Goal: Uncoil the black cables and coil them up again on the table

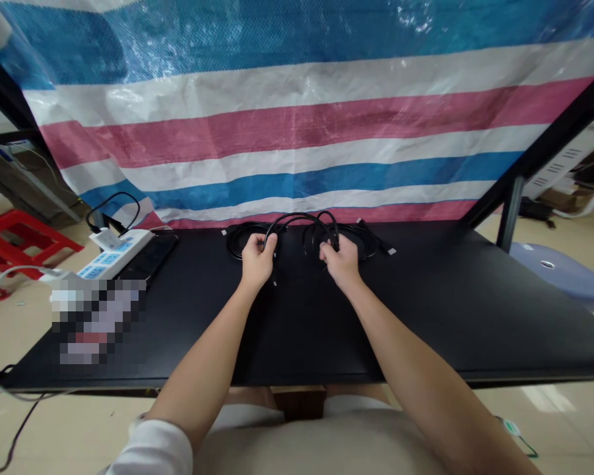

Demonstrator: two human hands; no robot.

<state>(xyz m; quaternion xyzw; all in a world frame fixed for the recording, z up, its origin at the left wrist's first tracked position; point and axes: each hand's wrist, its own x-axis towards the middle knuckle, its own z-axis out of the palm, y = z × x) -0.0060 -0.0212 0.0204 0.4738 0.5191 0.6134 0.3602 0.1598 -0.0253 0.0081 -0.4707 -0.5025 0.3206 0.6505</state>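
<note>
A black cable [301,219] arcs between my two hands above the black table [426,316]. My left hand [257,260] is closed around one part of it, at the left end of the arc. The fingers of my right hand [340,260] are wrapped round the other part, beside a looped bundle. Behind my left hand lies a coiled black cable [237,239] flat on the table. More black loops [363,239] lie behind my right hand, ending in a plug [387,249] at the right.
A white power strip [111,254] with a black plug and a dark phone [151,258] lie at the table's left. A striped tarp [297,132] hangs behind the table. A red stool [17,241] stands on the floor left, a blue-grey round thing [564,274] right.
</note>
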